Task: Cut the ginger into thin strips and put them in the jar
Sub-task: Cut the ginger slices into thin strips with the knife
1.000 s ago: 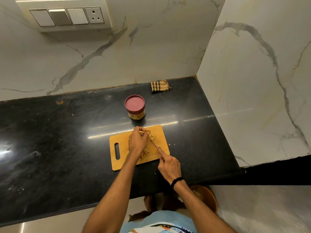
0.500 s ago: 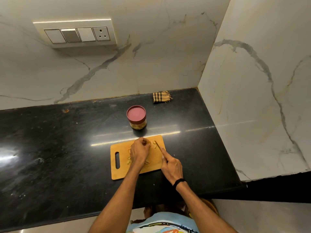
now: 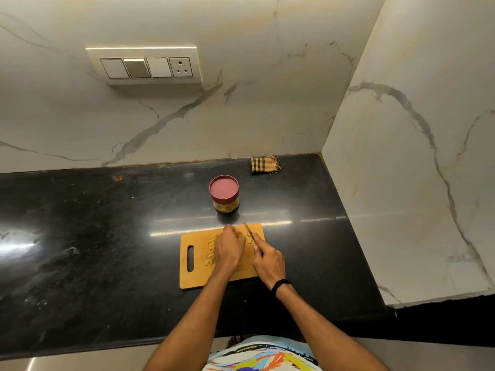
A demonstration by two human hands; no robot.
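A black stone countertop [image 3: 93,236] with pale flecks fills the middle of the view, and glossy streaks of light lie across it. Along the countertop's far edge rises a white marble wall [image 3: 267,116] with grey veins. High on that wall, above the countertop's middle, sits a cream switch panel [image 3: 144,66] with three flat switches and a round-pin socket [image 3: 181,67] at its right end; the middle switch looks darker than its neighbours. A second marble wall [image 3: 401,183] closes the countertop's right end. In the far right corner of the countertop lies a small folded checked cloth [image 3: 265,165], tan and dark, with a fringe. A small orange speck [image 3: 117,178] marks the countertop near its far edge, left of centre.
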